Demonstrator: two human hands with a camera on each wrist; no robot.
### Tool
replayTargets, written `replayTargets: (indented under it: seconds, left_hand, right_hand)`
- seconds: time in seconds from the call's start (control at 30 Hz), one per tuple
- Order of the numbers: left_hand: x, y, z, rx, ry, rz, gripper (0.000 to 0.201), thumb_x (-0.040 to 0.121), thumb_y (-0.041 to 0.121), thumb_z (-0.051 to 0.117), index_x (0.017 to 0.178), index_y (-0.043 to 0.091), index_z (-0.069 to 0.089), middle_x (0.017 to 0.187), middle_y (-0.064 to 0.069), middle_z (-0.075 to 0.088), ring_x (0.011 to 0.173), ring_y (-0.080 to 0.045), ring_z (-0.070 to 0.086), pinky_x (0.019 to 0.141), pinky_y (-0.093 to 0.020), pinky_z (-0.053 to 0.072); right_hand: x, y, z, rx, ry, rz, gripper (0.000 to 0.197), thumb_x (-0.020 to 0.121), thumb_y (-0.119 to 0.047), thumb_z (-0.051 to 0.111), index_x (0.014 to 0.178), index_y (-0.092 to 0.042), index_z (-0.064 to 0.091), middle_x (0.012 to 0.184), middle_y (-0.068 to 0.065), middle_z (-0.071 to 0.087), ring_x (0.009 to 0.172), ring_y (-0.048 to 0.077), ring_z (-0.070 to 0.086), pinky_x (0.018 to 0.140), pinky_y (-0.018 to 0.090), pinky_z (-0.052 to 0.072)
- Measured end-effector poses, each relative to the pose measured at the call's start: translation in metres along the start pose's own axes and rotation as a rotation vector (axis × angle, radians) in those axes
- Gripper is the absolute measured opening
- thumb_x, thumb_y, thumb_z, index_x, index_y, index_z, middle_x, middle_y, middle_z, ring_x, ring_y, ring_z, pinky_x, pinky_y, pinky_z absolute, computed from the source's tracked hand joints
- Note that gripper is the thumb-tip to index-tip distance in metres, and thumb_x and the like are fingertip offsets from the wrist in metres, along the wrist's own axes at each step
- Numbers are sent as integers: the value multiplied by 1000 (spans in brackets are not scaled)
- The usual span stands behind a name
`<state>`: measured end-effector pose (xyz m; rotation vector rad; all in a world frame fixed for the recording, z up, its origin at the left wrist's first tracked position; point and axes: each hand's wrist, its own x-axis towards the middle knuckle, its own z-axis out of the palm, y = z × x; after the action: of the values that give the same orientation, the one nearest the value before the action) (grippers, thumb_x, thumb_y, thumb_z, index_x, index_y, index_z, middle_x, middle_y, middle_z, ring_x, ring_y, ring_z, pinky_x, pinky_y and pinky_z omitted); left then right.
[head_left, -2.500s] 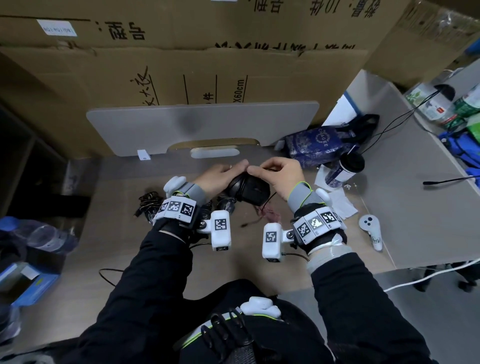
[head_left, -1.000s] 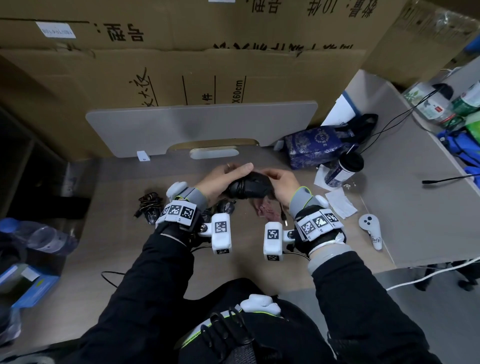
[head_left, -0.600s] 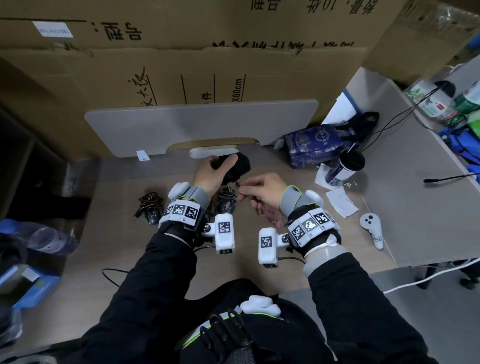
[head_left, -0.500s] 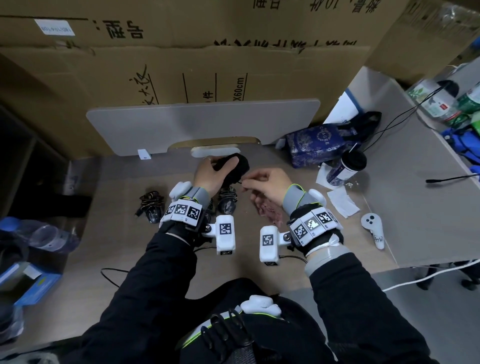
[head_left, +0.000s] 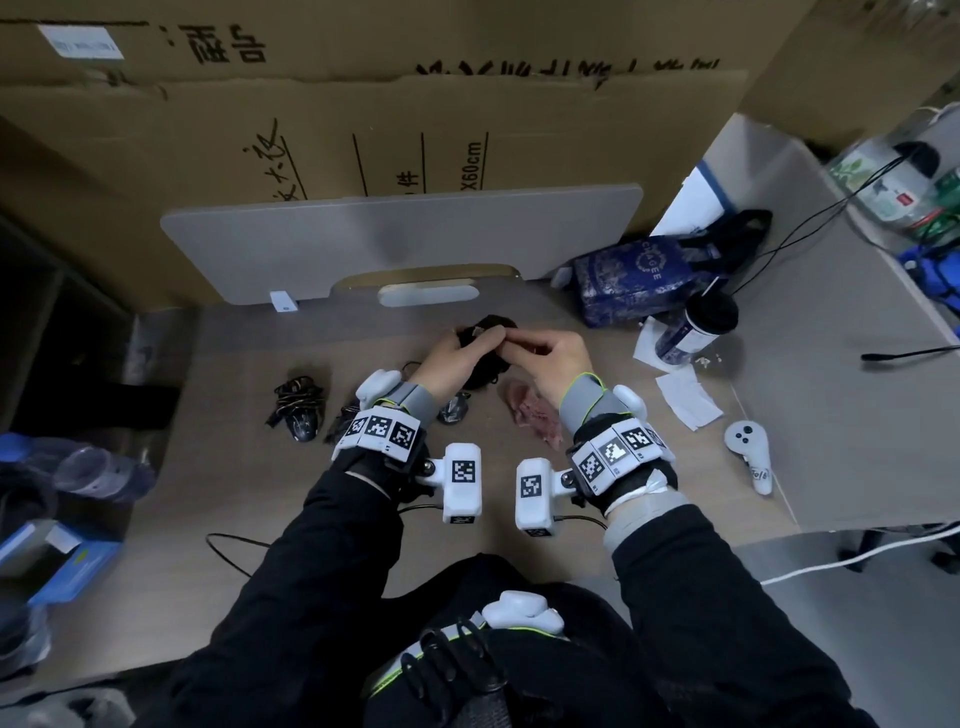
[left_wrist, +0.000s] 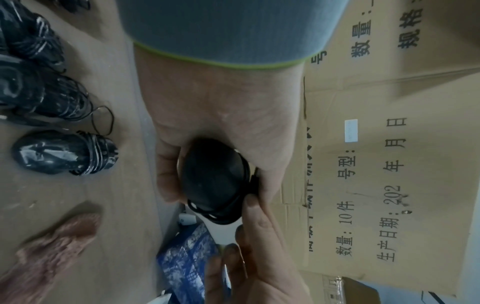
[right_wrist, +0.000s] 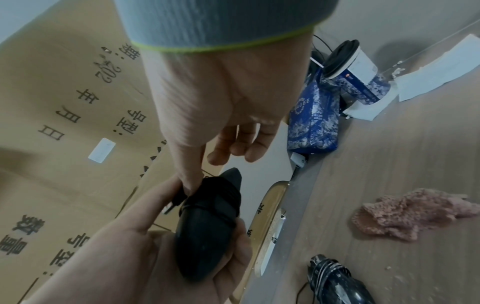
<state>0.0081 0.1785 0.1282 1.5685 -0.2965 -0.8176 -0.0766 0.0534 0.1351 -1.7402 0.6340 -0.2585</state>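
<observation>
Two-handed job: left hand (head_left: 448, 362) wrapped round the black mouse (left_wrist: 213, 179) just over the table (head_left: 234, 493), right hand (head_left: 553, 364) pinching its cord end (right_wrist: 174, 203), so pull snug and tuck it under a loop.

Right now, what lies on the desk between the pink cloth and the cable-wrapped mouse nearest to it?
Nothing lies there: bare desk runs from the pink cloth to the wrapped mouse. The left wrist view shows this gap best.
</observation>
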Motion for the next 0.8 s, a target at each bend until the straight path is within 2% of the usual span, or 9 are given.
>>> replayTargets:
  seconds: [0.1,0.2,0.3,0.4,0.47,0.53,0.6,0.7,0.8]
  left_hand:
    - [14,-7,18,-65,35,-30,14,101,22,59,97,13,68,92,-15,69,82,-25,66,74,-35,52]
    - [24,-16,31,-52,46,-72,14,103,19,56,106,9,64,105,-18,67,92,-28,67,85,-39,54]
    - [38,-28,46,9,24,-129,29,99,35,61,115,11,61,115,-14,69,113,-31,66,103,-46,51]
    - [54,-41,64,178,-70,-245,77,73,74,63,119,11,66,116,-10,72,111,-27,68,105,-47,49]
    - [61,-43,77,295,-138,-268,84,68,78,58,113,8,70,110,-14,74,104,-30,70,101,-49,52]
    - [66,-44,88,319,-142,-277,85,65,78,61,106,4,72,102,-18,76,93,-32,73,94,-51,54]
    - [76,-54,105,260,-127,-322,83,62,75,70,105,3,72,101,-19,76,95,-34,74,92,-51,57]
    - [87,-65,130,239,-106,-401,59,78,55,79,97,0,72,92,-26,74,81,-40,73,76,-46,62]
    - [102,-90,160,266,-99,-499,36,86,36,79,82,3,65,71,-19,64,53,-25,60,58,-33,51]
  right_hand:
    - [4,10,-10,16,57,11,30,80,-19,78,92,-46,74,98,8,65,70,20,61,69,40,53]
    - [7,23,-21,38,79,85,50,78,-16,80,123,-27,62,102,2,65,87,15,65,81,31,56]
    - [13,42,-36,122,88,224,40,84,-20,76,118,-18,56,103,3,65,92,15,66,75,26,57]
    - [20,59,-57,156,157,280,20,88,-15,71,105,-12,60,94,5,65,78,12,63,55,12,50]
    - [27,73,-73,166,200,312,13,87,-10,71,98,-11,63,88,7,64,77,14,62,67,20,56]
    - [31,85,-84,219,193,363,10,87,-9,71,93,-14,64,86,6,65,83,21,64,81,41,59]
    - [35,97,-98,258,187,420,9,89,-10,69,93,-17,64,88,6,65,86,24,64,81,48,57]
    - [40,120,-116,291,194,500,13,92,-11,65,105,-11,65,87,3,63,80,19,61,73,39,54]
    - [47,155,-135,257,204,552,24,93,-3,60,116,0,64,88,7,62,84,19,59,71,23,48]
